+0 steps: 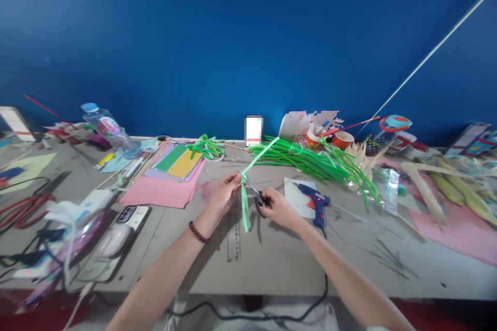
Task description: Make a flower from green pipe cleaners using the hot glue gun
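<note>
My left hand [225, 192] pinches a light green strip [261, 157] near its middle, above the table. One length slants up to the right, while several ends dangle below the fingers. My right hand [276, 208] grips dark-handled scissors [261, 204], whose blades reach up-left to the strip right beside my left fingertips. Whether the blades have cut into it, I cannot tell. Beneath the hanging ends a clear ruler [234, 243] lies on the table. A blue glue gun [316, 202] rests on white paper [294, 197] right of my right hand.
Behind my hands lies a bundle of green pipe cleaners [306, 161]. Pink paper [155, 191] and coloured sheets [176, 162] are on the left, near a phone [128, 222] and a plastic bottle [111, 126]. The glue gun's cord [325, 279] hangs over the front edge.
</note>
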A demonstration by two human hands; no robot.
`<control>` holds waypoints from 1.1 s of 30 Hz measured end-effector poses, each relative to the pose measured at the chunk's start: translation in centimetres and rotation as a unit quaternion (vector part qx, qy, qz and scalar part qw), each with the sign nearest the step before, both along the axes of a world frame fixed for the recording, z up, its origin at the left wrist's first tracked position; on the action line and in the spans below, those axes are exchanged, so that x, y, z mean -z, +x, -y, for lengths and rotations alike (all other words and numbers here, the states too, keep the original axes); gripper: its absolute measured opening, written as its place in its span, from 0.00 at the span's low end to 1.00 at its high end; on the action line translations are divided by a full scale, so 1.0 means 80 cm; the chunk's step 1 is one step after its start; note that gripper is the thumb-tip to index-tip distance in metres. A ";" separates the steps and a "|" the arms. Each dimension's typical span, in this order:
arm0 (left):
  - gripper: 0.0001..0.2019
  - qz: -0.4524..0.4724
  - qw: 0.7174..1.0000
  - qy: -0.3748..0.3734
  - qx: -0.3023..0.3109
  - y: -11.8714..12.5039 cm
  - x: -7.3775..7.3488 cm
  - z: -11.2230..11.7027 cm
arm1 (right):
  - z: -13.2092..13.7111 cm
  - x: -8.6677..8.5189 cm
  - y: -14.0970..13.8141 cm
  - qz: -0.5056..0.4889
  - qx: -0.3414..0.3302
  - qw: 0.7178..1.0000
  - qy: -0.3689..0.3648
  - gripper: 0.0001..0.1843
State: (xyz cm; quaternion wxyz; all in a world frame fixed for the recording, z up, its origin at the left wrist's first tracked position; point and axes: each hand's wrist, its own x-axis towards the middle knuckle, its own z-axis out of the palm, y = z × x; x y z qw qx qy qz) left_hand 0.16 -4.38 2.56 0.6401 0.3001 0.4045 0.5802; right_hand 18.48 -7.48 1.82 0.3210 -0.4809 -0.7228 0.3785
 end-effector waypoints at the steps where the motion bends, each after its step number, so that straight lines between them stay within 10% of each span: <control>1: 0.15 0.000 1.000 0.003 -0.001 0.000 0.001 -0.001 | 0.000 0.001 0.000 -0.009 -0.002 1.000 -0.010 0.15; 33: 0.15 -0.139 0.989 0.048 -0.009 0.005 0.001 0.004 | 0.007 -0.022 -0.005 -0.060 -0.007 0.985 -0.163 0.19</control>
